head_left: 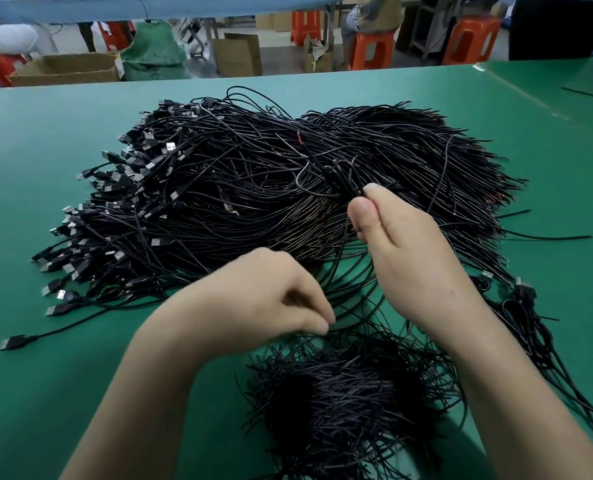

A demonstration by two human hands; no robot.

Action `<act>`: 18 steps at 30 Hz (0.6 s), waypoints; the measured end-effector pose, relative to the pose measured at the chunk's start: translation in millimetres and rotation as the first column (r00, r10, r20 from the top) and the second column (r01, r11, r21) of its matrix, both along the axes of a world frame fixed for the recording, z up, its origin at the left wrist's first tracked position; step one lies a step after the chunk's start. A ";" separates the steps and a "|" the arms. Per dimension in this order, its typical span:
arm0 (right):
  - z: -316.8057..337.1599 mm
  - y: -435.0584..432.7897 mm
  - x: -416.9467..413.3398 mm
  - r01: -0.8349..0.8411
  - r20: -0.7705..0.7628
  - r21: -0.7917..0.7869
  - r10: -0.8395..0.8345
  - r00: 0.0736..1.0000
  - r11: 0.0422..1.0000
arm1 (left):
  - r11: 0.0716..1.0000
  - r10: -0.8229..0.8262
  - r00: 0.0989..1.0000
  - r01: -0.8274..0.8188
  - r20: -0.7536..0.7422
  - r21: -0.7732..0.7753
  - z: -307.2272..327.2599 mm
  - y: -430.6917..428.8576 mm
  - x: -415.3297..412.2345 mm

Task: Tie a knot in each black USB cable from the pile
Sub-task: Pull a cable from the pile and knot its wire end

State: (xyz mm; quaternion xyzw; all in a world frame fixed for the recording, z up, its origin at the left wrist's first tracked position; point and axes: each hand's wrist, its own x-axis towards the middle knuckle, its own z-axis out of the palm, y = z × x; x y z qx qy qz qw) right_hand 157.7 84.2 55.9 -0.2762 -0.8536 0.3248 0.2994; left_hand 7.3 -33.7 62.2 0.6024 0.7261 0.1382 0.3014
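Thin glossy black cable point(352, 187) in pinch of right hand point(402, 251); curled left hand point(267, 299) seemingly on its tail

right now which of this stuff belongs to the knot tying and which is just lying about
Job: pile of black USB cables; one cable pinched by right hand and left hand; near heap of cables.
Lying about: cardboard boxes, orange stools, green sack, all beyond the table.
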 end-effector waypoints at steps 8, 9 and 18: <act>2.1 -0.4 0.8 -0.030 0.003 -0.053 0.030 1.000 0.998 | 0.984 -0.041 0.995 0.025 -0.089 -0.174 -10.9 8.0 17.7; 2.4 -0.1 1.3 -0.032 0.006 -0.057 0.033 0.999 0.998 | 0.984 -0.046 0.995 0.030 -0.088 -0.178 -12.1 8.7 18.6; 0.9 -0.2 1.4 -0.024 0.031 -0.053 0.025 0.999 0.998 | 0.986 0.011 0.995 0.006 0.098 -0.170 -15.0 3.2 0.1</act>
